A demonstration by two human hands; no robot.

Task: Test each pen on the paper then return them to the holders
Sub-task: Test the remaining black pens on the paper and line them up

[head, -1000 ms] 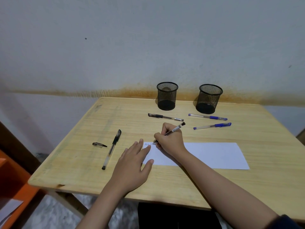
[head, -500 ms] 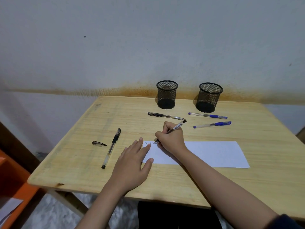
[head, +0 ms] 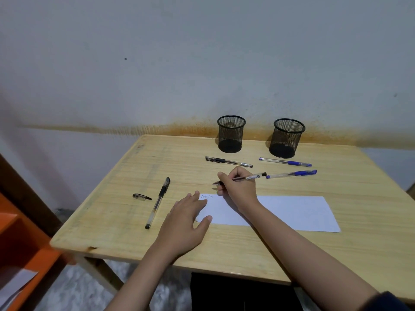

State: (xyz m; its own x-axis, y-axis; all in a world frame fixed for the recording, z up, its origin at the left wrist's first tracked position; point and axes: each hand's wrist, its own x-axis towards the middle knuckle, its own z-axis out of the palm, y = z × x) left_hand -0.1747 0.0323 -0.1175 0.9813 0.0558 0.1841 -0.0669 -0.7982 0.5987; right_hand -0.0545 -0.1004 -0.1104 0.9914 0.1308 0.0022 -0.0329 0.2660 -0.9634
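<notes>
The right hand (head: 239, 189) grips an uncapped black pen (head: 243, 178), its tip lifted off the paper (head: 292, 212) and hanging over bare table (head: 112, 221) just past the sheet's far edge, at about 12 o'clock from a few scribbled marks (head: 207, 196). The left hand (head: 186, 221) lies flat and open, holding nothing, fingertips pinning the sheet's 9 o'clock end. The loose cap (head: 142, 196) sits well away at 9 o'clock, beside another black pen (head: 158, 202). The likely slip is dropping this pen into a holder uncapped, or fitting the cap to the wrong pen. Three more pens lie toward 12 and 1 o'clock: a black one (head: 229, 162) and two blue ones (head: 285, 162) (head: 292, 174), the nearer blue almost touching the held pen's tail, so a careless swing could knock it rolling. Both mesh holders (head: 231, 134) (head: 287, 138) stand empty, and a hard drop could tip one.
</notes>
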